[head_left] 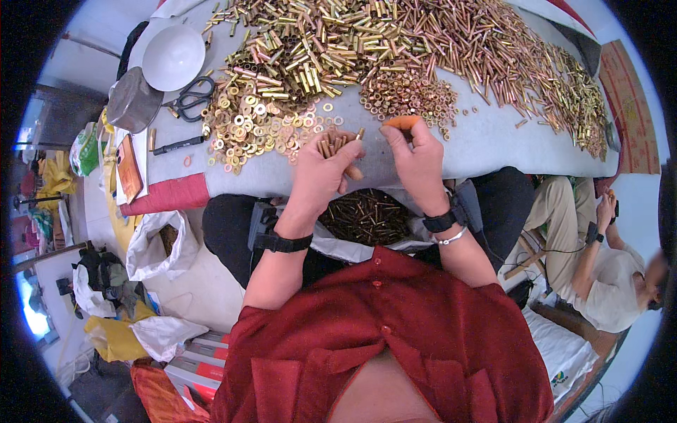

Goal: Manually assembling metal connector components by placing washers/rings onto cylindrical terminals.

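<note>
My left hand [317,169] is closed around a bunch of short brass-coloured metal rods [327,146]; one stands up at the thumb and forefinger. To its right, my right hand [421,168] has thumb and forefinger pressed together, an orange finger cover [400,123] on the fingertip. Whatever it pinches is hidden. Just beyond the hands lie a heap of flat washers [247,130] and a heap of small nuts [405,95]. Between my forearms, on my lap, a white sack [335,245] holds many dark threaded bolts [368,217].
Brass-coloured tubes [303,42] are heaped across the far side of the grey table [493,151]. At the left are a white bowl [173,58], a metal container [134,100], black scissors [192,100] and a black marker [178,145]. Another person [599,268] sits at the right.
</note>
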Action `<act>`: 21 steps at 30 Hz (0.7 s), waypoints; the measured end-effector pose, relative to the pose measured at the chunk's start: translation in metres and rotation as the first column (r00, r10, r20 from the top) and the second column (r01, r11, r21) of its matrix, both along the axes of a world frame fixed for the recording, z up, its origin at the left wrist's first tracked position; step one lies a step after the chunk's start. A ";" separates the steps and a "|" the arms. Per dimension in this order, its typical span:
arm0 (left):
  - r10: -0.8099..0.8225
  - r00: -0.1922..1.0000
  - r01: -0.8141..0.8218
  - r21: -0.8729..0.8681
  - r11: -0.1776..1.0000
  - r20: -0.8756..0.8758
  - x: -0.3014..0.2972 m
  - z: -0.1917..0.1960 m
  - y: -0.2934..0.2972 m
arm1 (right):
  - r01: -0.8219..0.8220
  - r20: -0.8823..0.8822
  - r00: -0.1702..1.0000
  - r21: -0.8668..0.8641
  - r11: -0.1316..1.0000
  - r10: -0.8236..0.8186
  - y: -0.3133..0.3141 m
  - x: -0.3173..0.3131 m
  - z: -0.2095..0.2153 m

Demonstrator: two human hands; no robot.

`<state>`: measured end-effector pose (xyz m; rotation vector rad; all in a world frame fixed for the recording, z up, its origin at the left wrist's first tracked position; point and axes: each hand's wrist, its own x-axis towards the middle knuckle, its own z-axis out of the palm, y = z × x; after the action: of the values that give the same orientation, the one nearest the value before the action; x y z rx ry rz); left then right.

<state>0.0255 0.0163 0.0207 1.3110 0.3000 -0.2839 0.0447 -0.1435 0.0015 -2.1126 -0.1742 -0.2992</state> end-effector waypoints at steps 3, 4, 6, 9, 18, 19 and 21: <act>-0.057 0.998 0.057 -0.030 0.998 0.010 -0.004 -0.002 -0.005 | 0.012 -0.170 0.983 0.443 0.897 0.071 0.004 -0.002 -0.002; -0.056 0.998 0.056 -0.031 0.998 0.009 -0.004 -0.003 -0.004 | -0.016 -0.170 0.980 0.439 0.898 0.101 0.007 -0.006 -0.001; -0.121 0.993 0.120 -0.078 0.990 -0.014 -0.005 -0.007 -0.003 | -0.045 -0.171 0.977 0.435 0.899 0.132 0.007 -0.014 0.002; -0.123 0.992 0.119 -0.123 0.985 -0.027 -0.006 -0.006 -0.006 | -0.041 -0.141 0.988 0.206 0.978 0.071 0.005 -0.021 0.004; 0.044 0.996 -0.047 0.030 0.998 0.074 -0.003 -0.006 -0.005 | 0.084 0.346 0.936 -0.418 0.904 0.073 -0.001 0.019 0.002; 0.040 0.996 -0.043 0.028 0.999 0.075 -0.002 -0.006 -0.005 | 0.097 0.325 0.942 -0.499 0.861 0.082 0.000 0.025 -0.002; 0.058 0.996 -0.060 0.031 0.998 0.074 -0.002 -0.007 -0.005 | 0.107 0.302 0.949 -0.576 0.811 0.089 0.003 0.032 -0.004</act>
<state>0.0233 0.0116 0.0137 1.3396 0.2822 -0.1811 0.0766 -0.1407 -0.0024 -2.6701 -0.5023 -0.6626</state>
